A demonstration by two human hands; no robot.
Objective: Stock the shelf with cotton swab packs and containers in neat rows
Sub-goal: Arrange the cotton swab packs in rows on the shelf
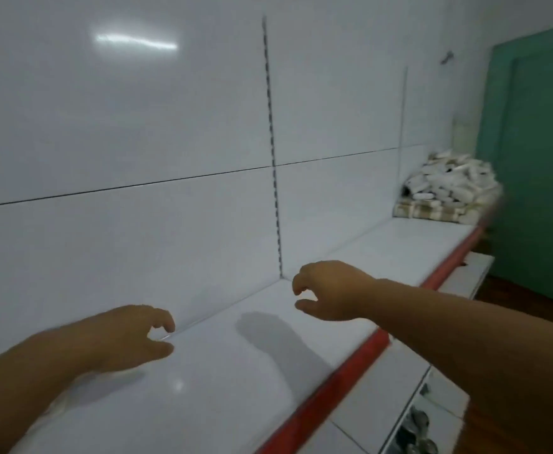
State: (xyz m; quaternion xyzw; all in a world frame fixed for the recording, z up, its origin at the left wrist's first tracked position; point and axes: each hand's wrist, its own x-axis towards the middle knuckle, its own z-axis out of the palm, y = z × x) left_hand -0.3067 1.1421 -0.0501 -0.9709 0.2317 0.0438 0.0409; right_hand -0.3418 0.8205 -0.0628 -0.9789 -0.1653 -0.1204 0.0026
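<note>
A glossy white back panel [121, 109] fills most of the view, with a thin dark seam [121, 187] running across it. Below it the white shelf [236, 388] stretches from the near left corner away to the right. At the far right stands a green door [537, 142], above a strip of brown floor [530, 296]. Both bare forearms [465, 339] reach in over the shelf. The left hand [127, 335] hangs low over the near part of the shelf, close to the joint with the back panel, fingers loosely curled, thumb apart from them, holding nothing (whether it touches the surface cannot be told). The right hand [331, 290] is held above the shelf farther along, also loosely curled with a gap between thumb and fingers, empty, and its shadow [268, 332] falls on the shelf below and to the left of it. The cotton swab packs [448, 181] lie in a loose white heap at the far right end of the shelf, well apart from both hands, piled on a checked cloth [432, 211] (blurred, so single packs are hard to tell). A red strip [334, 371] edges the shelf front. A slotted upright [273, 142] divides the back panel. On a lower shelf [393, 381] at the bottom right sit some small greyish items [416, 430], too blurred to name.
</note>
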